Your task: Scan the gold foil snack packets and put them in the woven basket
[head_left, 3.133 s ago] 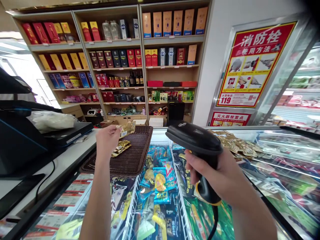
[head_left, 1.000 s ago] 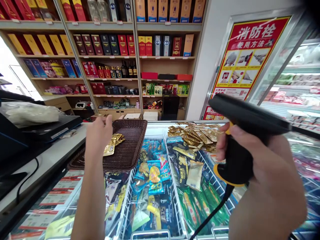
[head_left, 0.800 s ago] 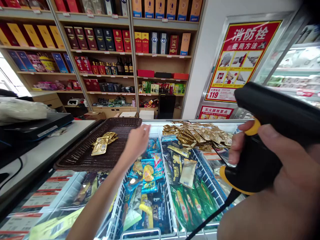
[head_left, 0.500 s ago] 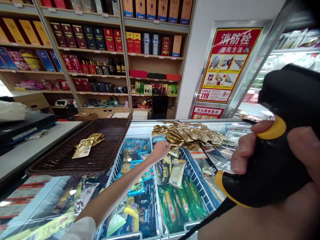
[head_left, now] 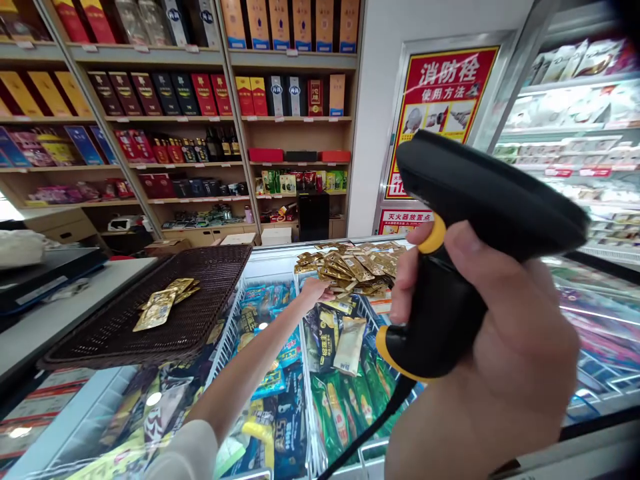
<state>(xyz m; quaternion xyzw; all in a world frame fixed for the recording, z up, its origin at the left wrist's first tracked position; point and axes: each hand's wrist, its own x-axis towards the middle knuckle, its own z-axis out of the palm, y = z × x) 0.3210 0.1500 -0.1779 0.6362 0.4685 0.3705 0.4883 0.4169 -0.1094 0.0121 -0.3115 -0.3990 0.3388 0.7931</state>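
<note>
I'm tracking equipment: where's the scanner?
In the head view, the black scanner is right of centre, held in the right hand, overlapping the red poster.

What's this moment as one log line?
left hand: at gold packet pile | right hand: holding scanner | brown tray: gold packets inside

From your head, one camera looks forward and down across the long white freezer chest with wire baskets (head_left: 269,260).
It faces the tall pale-wood shelves (head_left: 300,139), well back; your right hand (head_left: 505,320), with the black-and-yellow plastic scanner (head_left: 485,193), looms nearest the lens, your left hand (head_left: 315,291) farther out, near mid-frame.
</note>
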